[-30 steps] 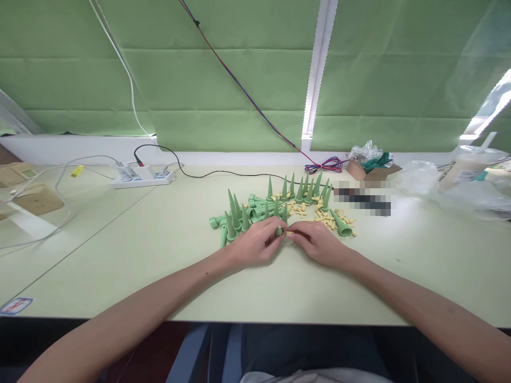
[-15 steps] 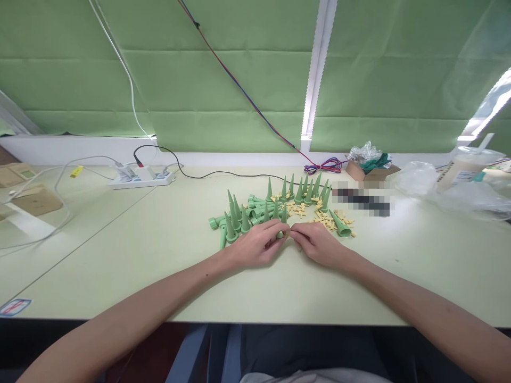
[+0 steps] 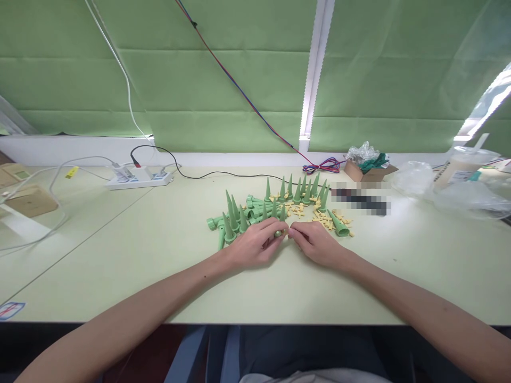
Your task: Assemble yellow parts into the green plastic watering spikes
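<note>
A green plastic cone (image 3: 278,233) is being gripped by the left hand (image 3: 257,242) beside the pinched right hand (image 3: 316,242) (any contents hidden), a slip perhaps being risked by cramped handling.

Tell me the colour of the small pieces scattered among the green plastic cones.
Small pieces: pale yellow, clearest in the head view.

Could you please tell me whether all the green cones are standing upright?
No, one green cone lies on its side beside the yellow pieces.
</note>
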